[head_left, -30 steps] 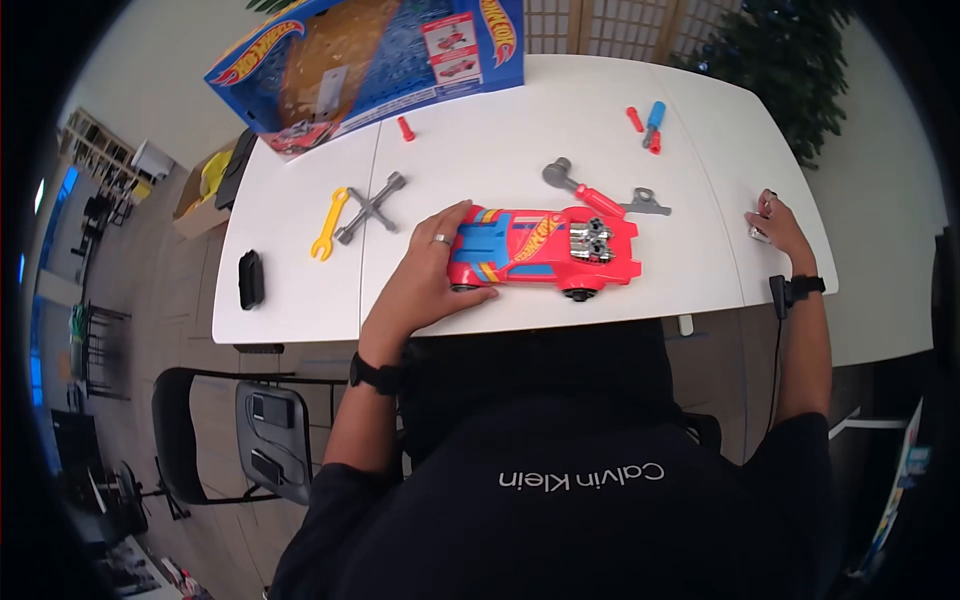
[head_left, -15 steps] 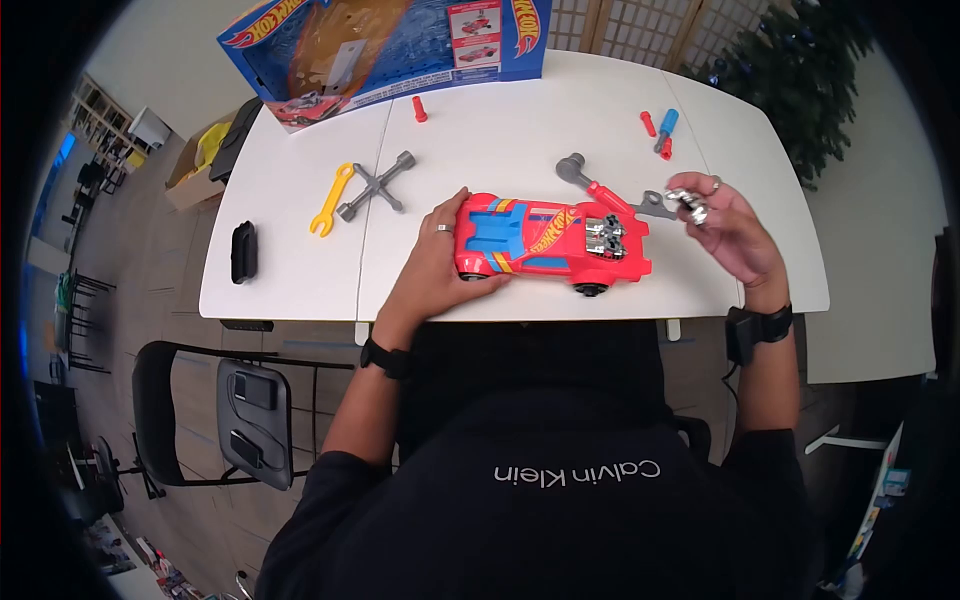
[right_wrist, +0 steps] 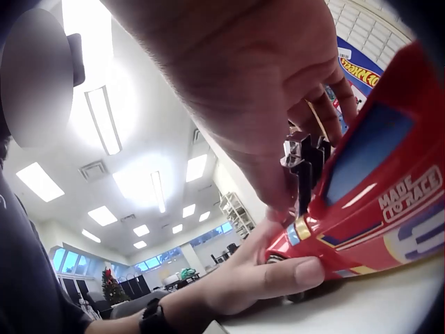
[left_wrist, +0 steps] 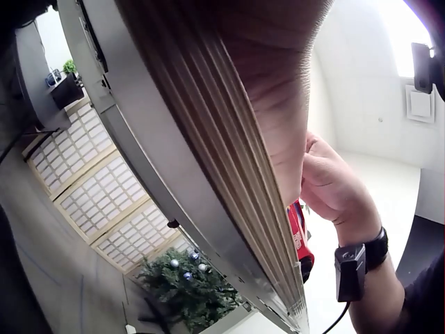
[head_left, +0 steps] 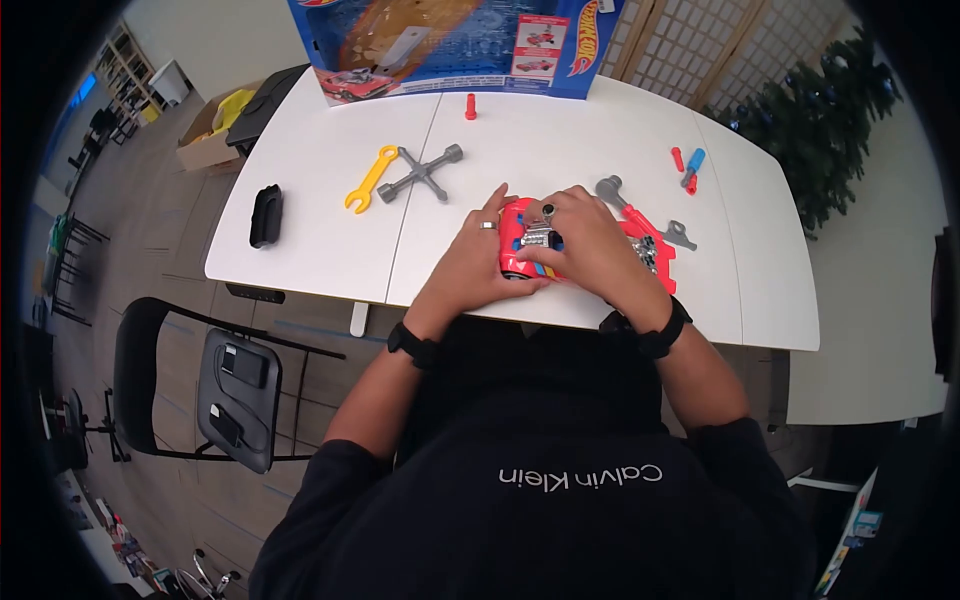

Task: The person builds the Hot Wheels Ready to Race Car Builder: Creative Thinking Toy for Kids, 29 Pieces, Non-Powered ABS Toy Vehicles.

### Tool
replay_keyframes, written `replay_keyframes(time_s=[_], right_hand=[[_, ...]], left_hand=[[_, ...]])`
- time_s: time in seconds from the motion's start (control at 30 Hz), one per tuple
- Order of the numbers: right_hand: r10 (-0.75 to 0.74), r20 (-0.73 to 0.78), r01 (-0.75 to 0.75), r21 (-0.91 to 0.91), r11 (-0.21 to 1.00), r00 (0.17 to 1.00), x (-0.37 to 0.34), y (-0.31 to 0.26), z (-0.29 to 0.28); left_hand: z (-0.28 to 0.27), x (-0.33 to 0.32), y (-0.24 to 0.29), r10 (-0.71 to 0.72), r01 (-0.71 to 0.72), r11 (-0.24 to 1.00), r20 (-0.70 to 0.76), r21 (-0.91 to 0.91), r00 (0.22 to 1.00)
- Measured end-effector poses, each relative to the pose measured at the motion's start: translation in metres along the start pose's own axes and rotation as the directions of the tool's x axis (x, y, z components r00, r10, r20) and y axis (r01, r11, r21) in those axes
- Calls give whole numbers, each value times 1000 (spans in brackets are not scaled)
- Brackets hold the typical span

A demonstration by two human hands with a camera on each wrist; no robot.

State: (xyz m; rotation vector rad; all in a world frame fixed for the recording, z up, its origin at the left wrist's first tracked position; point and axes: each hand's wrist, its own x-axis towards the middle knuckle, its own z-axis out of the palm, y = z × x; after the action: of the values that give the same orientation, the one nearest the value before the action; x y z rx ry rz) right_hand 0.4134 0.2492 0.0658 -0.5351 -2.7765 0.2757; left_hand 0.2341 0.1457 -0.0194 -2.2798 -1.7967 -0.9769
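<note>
The red toy car (head_left: pixel 660 262) with blue and yellow markings lies on the white table, its left end between the thumb and fingers of the left hand (head_left: pixel 468 262). Over the car's blue rear part, the right hand (head_left: pixel 600 245) pinches a chrome engine-like piece (head_left: pixel 537 235). In the right wrist view that chrome piece (right_wrist: pixel 306 163) stands against the car body (right_wrist: pixel 375 202), close above the left hand (right_wrist: pixel 243 282). The left wrist view shows little of the car (left_wrist: pixel 299 236), with the right hand (left_wrist: pixel 341 184) beside it.
A yellow wrench (head_left: pixel 371 180) and a grey cross wrench (head_left: pixel 422 174) lie left of the car. Behind them are a red piece (head_left: pixel 471 107) and the box (head_left: pixel 450 85). A black case (head_left: pixel 266 216) sits far left; a red-handled hammer (head_left: pixel 625 204) and small tools (head_left: pixel 693 168) lie right.
From the table's right side, the right hand has brought the chrome piece leftward onto the car's rear part. The left hand has stayed around the car's left end. The head view has shifted.
</note>
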Motion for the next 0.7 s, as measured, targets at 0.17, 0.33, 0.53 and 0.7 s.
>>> replay_keyframes(time_s=[0.17, 0.33, 0.53, 0.7], right_hand=[[-71, 8, 70, 45, 997, 997, -12, -3, 0], [-39, 27, 42, -116, 992, 999, -44, -14, -15], [-68, 63, 80, -214, 974, 996, -55, -5, -6], [-49, 66, 63, -232, 971, 997, -48, -14, -5]], left_hand=[[-4, 1, 3, -214, 226, 924, 72, -307, 974], [-3, 1, 1, -229, 249, 924, 103, -290, 968], [-5, 3, 5, -238, 256, 913, 96, -318, 967], [-6, 3, 6, -230, 245, 924, 86, -294, 969]])
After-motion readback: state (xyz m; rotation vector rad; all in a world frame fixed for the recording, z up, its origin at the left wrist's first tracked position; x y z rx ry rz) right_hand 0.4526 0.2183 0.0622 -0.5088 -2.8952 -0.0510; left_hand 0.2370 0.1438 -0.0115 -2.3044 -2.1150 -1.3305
